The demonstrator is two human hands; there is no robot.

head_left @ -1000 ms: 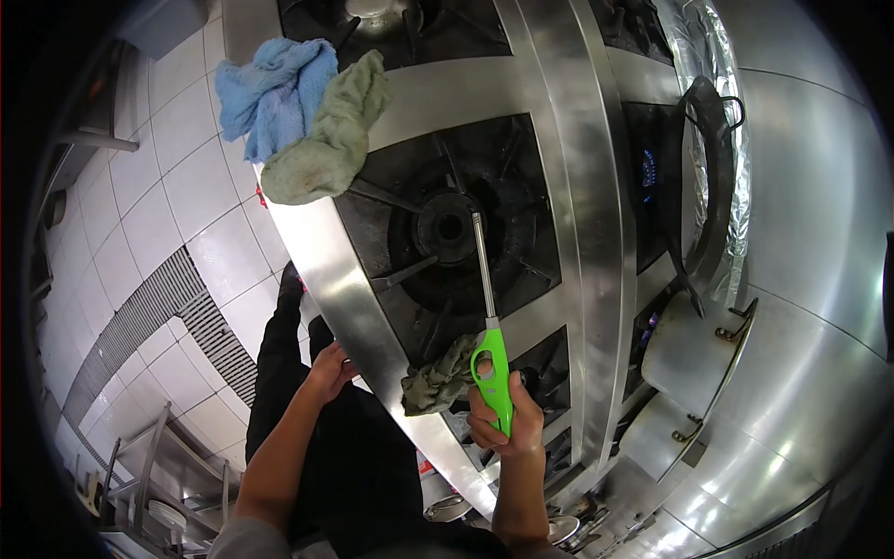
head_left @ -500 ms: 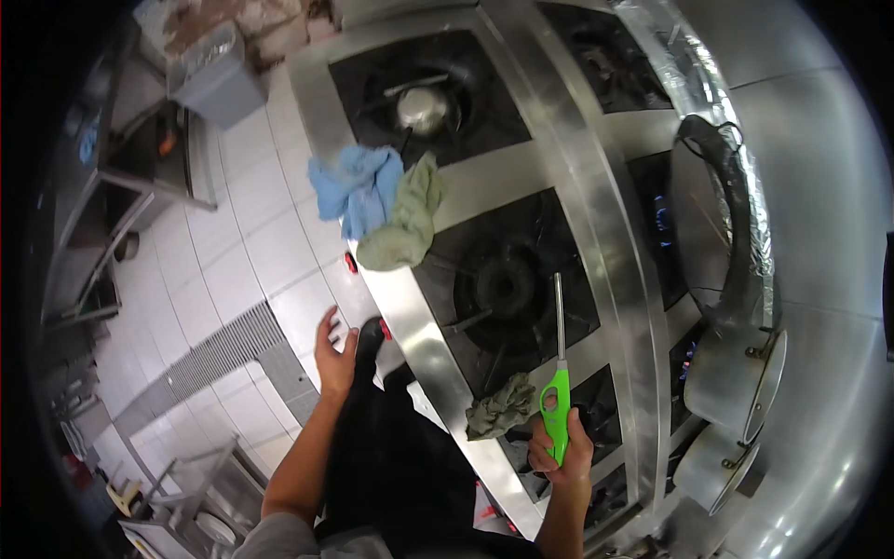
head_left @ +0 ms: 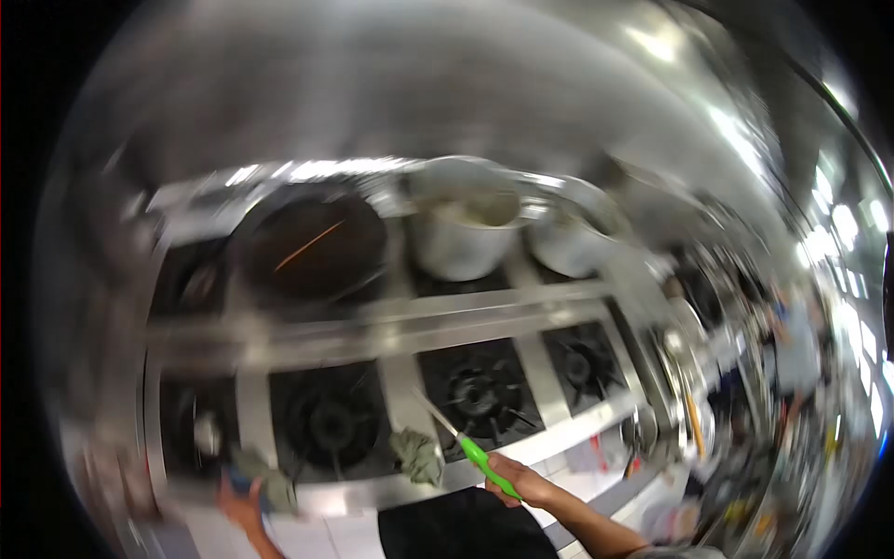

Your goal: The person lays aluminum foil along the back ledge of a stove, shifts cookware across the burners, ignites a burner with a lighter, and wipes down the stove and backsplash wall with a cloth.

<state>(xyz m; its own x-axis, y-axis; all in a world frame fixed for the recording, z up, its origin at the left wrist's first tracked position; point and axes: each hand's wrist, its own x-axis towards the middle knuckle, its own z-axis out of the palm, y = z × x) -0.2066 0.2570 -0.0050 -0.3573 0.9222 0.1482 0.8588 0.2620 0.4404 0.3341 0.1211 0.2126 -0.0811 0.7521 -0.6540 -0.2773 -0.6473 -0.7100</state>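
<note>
Head view: green lighter [head_left: 476, 455] inside right grip [head_left: 520, 481]

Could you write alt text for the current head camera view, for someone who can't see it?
A person's right hand grips a green lighter pointed toward a steel stove. The left hand is at a greenish cloth by the stove's front edge, its grip too blurred to tell. Behind are a wide dark pan and metal pots.
</note>
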